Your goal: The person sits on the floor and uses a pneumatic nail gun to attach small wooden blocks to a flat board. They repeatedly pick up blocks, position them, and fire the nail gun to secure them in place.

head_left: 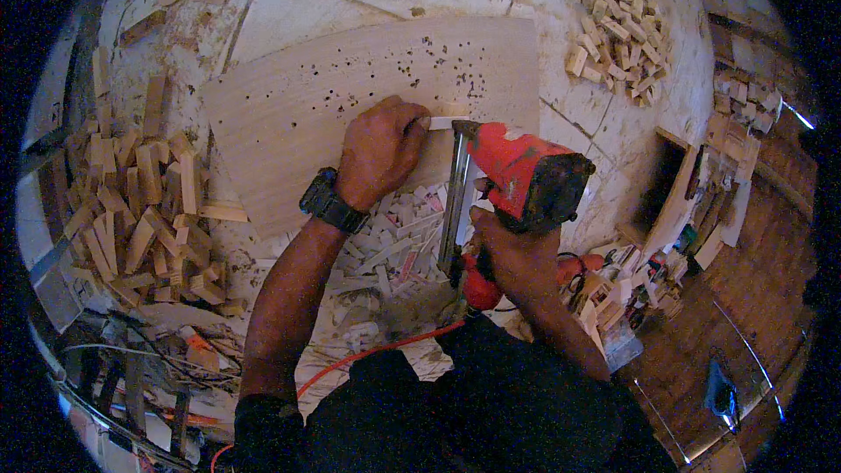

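My right hand (517,254) is wrapped round the handle of a red and black nail gun (517,171). Its nose comes down at the right end of a small white strip (448,123). The strip's left end is pinched in the closed fingers of my left hand (381,144), and a black watch sits on that wrist. Right behind the strip lies a pale wood block (451,109). Both rest on a wide wooden board (298,144) dotted with dark holes. The fingertips of my left hand are partly hidden.
Wood blocks are heaped at the left (149,210) and far right (622,31). White offcut strips (394,232) litter the floor nearer me. An orange hose (377,346) runs below the nail gun. Scrap wood (622,289) and an open box (670,184) stand at right.
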A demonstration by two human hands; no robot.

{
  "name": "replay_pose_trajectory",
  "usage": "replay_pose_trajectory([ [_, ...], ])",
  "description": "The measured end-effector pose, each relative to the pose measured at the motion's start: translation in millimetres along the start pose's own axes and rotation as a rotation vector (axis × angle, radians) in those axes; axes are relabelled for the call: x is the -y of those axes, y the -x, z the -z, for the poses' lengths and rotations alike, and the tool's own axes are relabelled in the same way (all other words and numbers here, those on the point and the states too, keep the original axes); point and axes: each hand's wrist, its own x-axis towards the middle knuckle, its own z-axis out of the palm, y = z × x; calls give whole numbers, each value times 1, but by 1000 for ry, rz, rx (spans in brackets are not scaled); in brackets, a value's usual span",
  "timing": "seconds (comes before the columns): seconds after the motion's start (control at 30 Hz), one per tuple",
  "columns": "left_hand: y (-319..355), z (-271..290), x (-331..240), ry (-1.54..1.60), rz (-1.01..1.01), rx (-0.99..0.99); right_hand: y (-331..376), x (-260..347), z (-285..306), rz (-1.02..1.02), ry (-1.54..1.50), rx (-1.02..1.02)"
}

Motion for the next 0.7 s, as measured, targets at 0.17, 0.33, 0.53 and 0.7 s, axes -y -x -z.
replay_pose_trajectory([
  [0.17, 0, -2, 2, 11, -18, -11, 0, 7, -3, -156, 34, 17],
  [0.33, 0, -3, 5, -2, -73, -25, -5, -5, -4, -20, 65, 13],
  [0.53, 0, -2, 6, -10, -15, 50, -2, -12, -15, 166, 98, -105],
  [0.7, -1, -5, 9, -44, -46, 2, 18, -12, 20, -12, -274, -152],
])
